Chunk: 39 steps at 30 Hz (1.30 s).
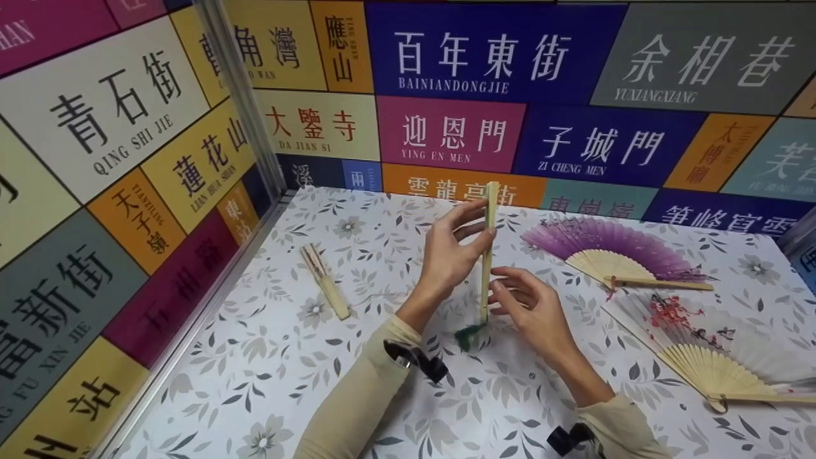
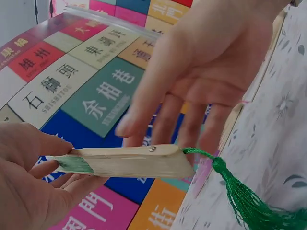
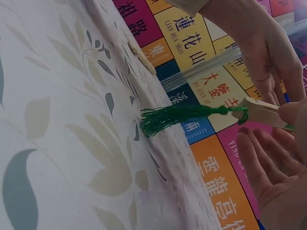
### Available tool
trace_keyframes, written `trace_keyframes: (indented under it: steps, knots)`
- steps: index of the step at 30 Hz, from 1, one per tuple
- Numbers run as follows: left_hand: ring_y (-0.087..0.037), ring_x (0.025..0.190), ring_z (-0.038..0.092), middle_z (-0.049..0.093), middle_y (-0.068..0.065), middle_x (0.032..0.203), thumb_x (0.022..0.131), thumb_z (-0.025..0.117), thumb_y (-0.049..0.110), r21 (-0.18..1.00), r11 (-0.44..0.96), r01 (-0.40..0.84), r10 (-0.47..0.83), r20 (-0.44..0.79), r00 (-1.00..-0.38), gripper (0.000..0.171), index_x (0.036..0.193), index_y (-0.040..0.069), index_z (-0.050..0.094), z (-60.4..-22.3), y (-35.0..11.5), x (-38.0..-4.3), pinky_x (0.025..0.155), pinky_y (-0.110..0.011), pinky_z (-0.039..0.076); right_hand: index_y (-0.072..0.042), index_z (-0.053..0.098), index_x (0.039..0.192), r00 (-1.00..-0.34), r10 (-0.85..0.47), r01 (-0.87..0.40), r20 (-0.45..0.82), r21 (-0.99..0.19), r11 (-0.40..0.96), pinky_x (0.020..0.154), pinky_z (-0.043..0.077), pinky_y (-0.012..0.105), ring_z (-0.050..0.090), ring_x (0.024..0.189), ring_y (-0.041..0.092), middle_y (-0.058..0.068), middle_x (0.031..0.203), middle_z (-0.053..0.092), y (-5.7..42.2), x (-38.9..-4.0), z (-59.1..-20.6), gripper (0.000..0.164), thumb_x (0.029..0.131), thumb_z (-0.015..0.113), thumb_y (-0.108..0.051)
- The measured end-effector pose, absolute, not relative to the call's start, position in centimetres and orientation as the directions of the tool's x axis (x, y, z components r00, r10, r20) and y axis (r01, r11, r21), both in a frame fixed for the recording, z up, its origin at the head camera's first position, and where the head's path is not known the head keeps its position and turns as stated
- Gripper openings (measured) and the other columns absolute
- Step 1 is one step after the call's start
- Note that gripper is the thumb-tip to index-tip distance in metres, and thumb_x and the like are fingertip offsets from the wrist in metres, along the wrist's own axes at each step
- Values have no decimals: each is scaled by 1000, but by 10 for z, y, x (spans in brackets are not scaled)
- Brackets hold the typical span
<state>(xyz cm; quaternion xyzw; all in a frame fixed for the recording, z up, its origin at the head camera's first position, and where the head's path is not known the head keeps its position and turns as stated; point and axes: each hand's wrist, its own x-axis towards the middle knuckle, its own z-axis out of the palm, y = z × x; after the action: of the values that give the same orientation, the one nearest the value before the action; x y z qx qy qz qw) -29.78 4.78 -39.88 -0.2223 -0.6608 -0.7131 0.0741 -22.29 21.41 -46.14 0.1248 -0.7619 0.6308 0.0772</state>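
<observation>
A folded bamboo hand fan (image 1: 486,271) stands nearly upright over the table. My left hand (image 1: 449,255) grips it by its upper part, thumb and fingers on opposite sides, as the left wrist view also shows. Green fabric shows between the sticks near the grip, and a metal rivet sits by the lower end. From that end hangs a green tassel (image 2: 240,196), its strands close over the tabletop in the head view. My right hand (image 1: 532,309) is beside the fan's lower end, palm towards it and fingers loosely extended.
Another folded fan (image 1: 326,284) lies left on the flower-patterned tablecloth (image 1: 376,229). To the right lie a spread purple fan (image 1: 612,252) and a spread white fan with red blossoms (image 1: 701,344). Panels with street names (image 1: 452,131) stand along the table's back and left.
</observation>
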Motion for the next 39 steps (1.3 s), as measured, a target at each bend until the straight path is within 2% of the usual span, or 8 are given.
trace_keyframes:
  steps: [5, 10, 14, 19, 24, 28, 33, 39]
  knots:
    - [-23, 115, 69, 65, -10, 131, 92, 73, 8, 895, -151, 419, 214, 443, -870, 49, 138, 14, 59, -403, 62, -294, 93, -26, 61, -10, 60, 133, -957, 31, -282, 290, -948, 150, 78, 66, 35, 72, 101, 33, 18, 119, 68, 215, -224, -459, 40, 99, 66, -29]
    - [-15, 115, 68, 66, -6, 132, 92, 75, 14, 905, -154, 397, 256, 424, -869, 53, 141, 15, 55, -408, 67, -293, 95, -24, 60, -7, 59, 134, -947, 105, -288, 303, -948, 136, 76, 66, 33, 72, 98, 36, 22, 118, 68, 217, -224, -457, 43, 96, 70, -22]
    - [-13, 115, 69, 68, -4, 130, 93, 74, 22, 933, -203, 296, 313, 348, -884, 50, 139, 17, 57, -414, 65, -294, 90, -29, 63, -4, 59, 135, -943, 125, -288, 307, -946, 151, 77, 66, 33, 73, 99, 34, 22, 118, 69, 215, -218, -448, 43, 96, 69, -19]
    - [-23, 111, 71, 71, -9, 125, 95, 71, 16, 930, -343, 131, 364, 260, -894, 41, 136, 16, 62, -424, 63, -298, 89, -39, 64, -3, 64, 133, -938, 149, -288, 312, -944, 163, 77, 65, 35, 75, 98, 28, 23, 121, 71, 214, -212, -442, 40, 96, 70, -17]
    - [-27, 106, 73, 74, -15, 116, 94, 70, 8, 911, -409, 50, 386, 223, -895, 40, 132, 17, 65, -433, 62, -303, 92, -40, 63, -4, 68, 127, -932, 166, -298, 323, -942, 155, 77, 65, 34, 76, 96, 21, 20, 120, 71, 214, -212, -442, 34, 96, 70, -17]
    - [-26, 107, 73, 74, -15, 116, 93, 71, 9, 902, -430, -32, 407, 162, -899, 36, 129, 15, 68, -438, 62, -306, 94, -38, 62, -1, 70, 123, -924, 197, -303, 327, -942, 143, 76, 65, 33, 76, 93, 19, 21, 115, 73, 215, -215, -446, 30, 95, 70, -14]
    - [-27, 110, 71, 73, -16, 118, 94, 70, 9, 888, -452, -83, 422, 131, -897, 32, 126, 10, 68, -440, 61, -308, 97, -37, 61, -4, 74, 117, -913, 232, -313, 337, -940, 132, 73, 65, 34, 77, 89, 17, 19, 106, 76, 218, -222, -458, 27, 94, 72, -19]
    - [-27, 111, 71, 73, -15, 118, 94, 70, 9, 881, -459, -114, 427, 107, -898, 31, 125, 10, 69, -441, 61, -309, 97, -36, 61, -2, 76, 110, -904, 263, -320, 338, -941, 110, 71, 65, 35, 77, 87, 19, 18, 99, 77, 217, -223, -462, 28, 92, 75, -23]
